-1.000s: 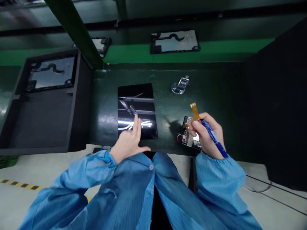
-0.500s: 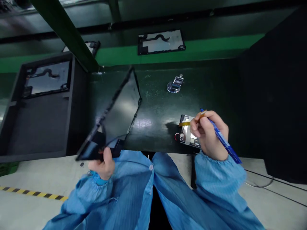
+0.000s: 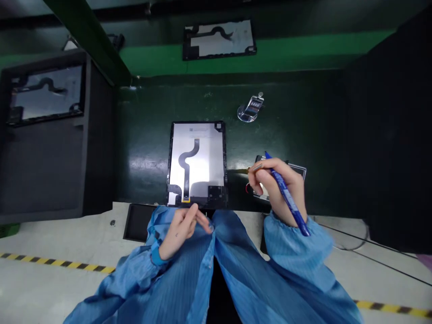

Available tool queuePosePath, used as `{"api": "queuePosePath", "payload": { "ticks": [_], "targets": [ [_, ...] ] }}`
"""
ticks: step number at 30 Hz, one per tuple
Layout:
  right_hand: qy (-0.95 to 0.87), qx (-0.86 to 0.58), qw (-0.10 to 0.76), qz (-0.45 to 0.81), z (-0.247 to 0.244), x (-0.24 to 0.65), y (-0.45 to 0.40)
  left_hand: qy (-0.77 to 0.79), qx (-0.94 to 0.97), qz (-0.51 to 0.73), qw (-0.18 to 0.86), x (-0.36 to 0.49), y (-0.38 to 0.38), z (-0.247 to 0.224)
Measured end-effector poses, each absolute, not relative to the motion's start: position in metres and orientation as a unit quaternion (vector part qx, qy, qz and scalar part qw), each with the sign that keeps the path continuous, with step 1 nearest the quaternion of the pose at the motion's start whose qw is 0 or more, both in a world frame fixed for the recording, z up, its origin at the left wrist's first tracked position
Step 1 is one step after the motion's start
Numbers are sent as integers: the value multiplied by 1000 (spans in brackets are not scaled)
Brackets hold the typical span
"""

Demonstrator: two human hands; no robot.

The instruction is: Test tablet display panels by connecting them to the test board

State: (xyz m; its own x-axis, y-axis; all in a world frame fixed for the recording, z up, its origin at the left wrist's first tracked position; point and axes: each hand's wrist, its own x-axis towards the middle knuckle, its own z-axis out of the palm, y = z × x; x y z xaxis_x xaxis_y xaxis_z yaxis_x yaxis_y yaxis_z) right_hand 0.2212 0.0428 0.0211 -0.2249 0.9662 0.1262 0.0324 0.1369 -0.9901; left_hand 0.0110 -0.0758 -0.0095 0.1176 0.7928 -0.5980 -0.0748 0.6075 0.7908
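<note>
A tablet display panel [image 3: 205, 157] lies back side up on the dark bench, a dark ribbon cable [image 3: 184, 175] curving down it to a yellow-edged connector. My left hand [image 3: 184, 227] is just below the panel's near edge, fingers stretched out and holding nothing; I cannot tell if a fingertip touches the edge. To the right, my right hand [image 3: 285, 189] is closed around a slanting blue pen [image 3: 289, 200]. A thin amber strip [image 3: 240, 171] sticks out leftward from its fingertips. Beneath this hand lies a circuit board assembly [image 3: 297, 169], mostly covered.
A metal tally counter [image 3: 251, 109] stands behind the panel. Another display panel [image 3: 219, 40] rests on the green ledge. At left, a black tray [image 3: 88, 135] holds one more panel [image 3: 49, 96]. A dark box-like surface [image 3: 388, 148] borders the right side.
The panel, tilted up in my left hand before, now lies flat on the bench. My left hand has let go of it. My right hand has shifted slightly left, still with the pen and strip.
</note>
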Motion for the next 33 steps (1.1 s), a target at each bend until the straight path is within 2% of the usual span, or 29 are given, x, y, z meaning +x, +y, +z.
{"api": "queuePosePath", "payload": {
  "ticks": [2,4,7,10,13,17,23,28,30,33],
  "targets": [
    [-605,-410,447,516,21,218,42,538,399,216,710,-5,-68,6],
    [-605,-405,437,528,20,214,41,548,490,190,651,-18,-50,23],
    [-603,-413,423,535,19,211,39,651,613,235,381,-25,-7,41],
    [-607,-418,416,533,19,212,37,709,678,150,125,-19,38,41],
    [-608,-423,419,526,19,217,35,733,678,17,50,-12,61,34],
    [-601,-446,425,510,21,222,35,691,713,-12,117,-13,58,30],
    [-603,-445,432,501,21,226,36,539,723,86,423,-32,53,33],
    [-613,-428,424,510,19,224,38,391,546,184,718,-37,48,37],
    [-628,-433,413,498,20,220,40,337,470,247,777,-33,44,37],
    [-652,-431,398,480,22,214,43,309,390,310,811,-24,39,37]
  ]
}}
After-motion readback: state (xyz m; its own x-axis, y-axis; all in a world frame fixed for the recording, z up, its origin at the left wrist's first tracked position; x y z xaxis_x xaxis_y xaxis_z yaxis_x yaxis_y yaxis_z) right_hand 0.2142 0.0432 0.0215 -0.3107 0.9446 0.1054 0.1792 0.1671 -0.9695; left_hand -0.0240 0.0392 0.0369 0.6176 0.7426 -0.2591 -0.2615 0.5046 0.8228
